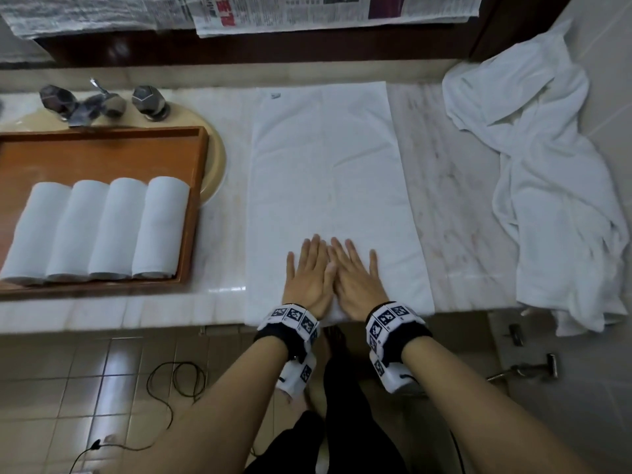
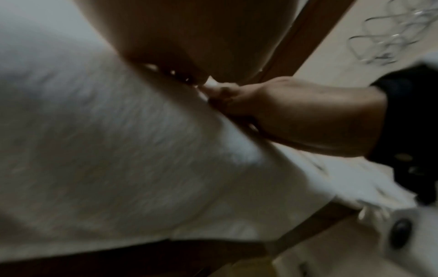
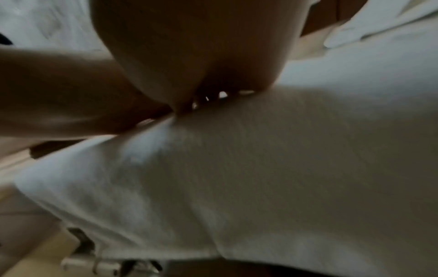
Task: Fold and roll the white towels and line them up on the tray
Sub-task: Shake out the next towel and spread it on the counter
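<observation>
A folded white towel (image 1: 328, 186) lies flat and lengthwise on the marble counter. My left hand (image 1: 309, 275) and right hand (image 1: 355, 275) press side by side on its near end, palms down, fingers straight and spread. In both wrist views the towel (image 2: 118, 150) (image 3: 260, 168) fills the frame, blurred, with a palm above it. Several rolled white towels (image 1: 102, 230) lie in a row in the wooden tray (image 1: 196, 206) at the left. A heap of loose white towels (image 1: 540, 172) sits at the right end of the counter.
A tap with two faceted handles (image 1: 102, 104) and a beige basin (image 1: 215, 159) stand behind the tray. Newspapers (image 1: 239, 12) cover the wall ledge at the back. A black cable (image 1: 171, 388) lies on the tiled floor below the counter edge.
</observation>
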